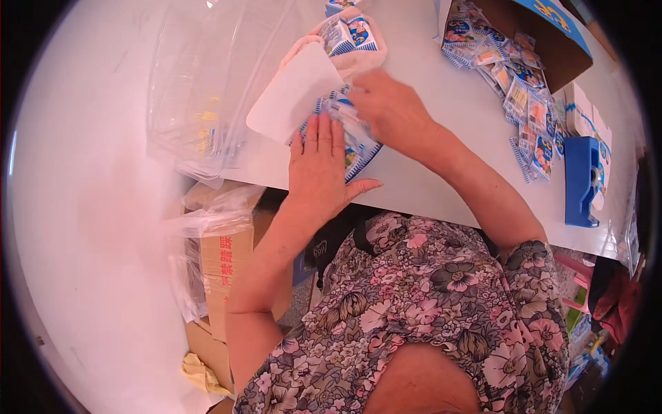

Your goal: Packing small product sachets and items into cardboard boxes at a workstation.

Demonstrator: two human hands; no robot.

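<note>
Packets, clear-fronted and striped blue along their edges, are gathered near the front edge of the bench, partly hidden by the hands. They are covered at the lower left by the left hand, laid flat with the four fingers close together and the thumb stretched out to the side. Their upper right is met by the right hand, which is bent inward and blurred; whether anything is pinched by it cannot be told. The packets seem to be steadied and straightened between the two. This is probably done best with light pressure from the flat fingers, so that the wrappers are not crushed, while the striped ends are evened by the other fingertips and overlapping corners are eased apart.

Just beyond, a white card is laid against a fluffy pink pouch, in which more packets are held. Clear plastic trays are set to the left. To the right, loose packets are spilled from a tipped cardboard box, with a blue tape dispenser placed near them. Below the bench, a brown carton is partly draped in clear film.
</note>
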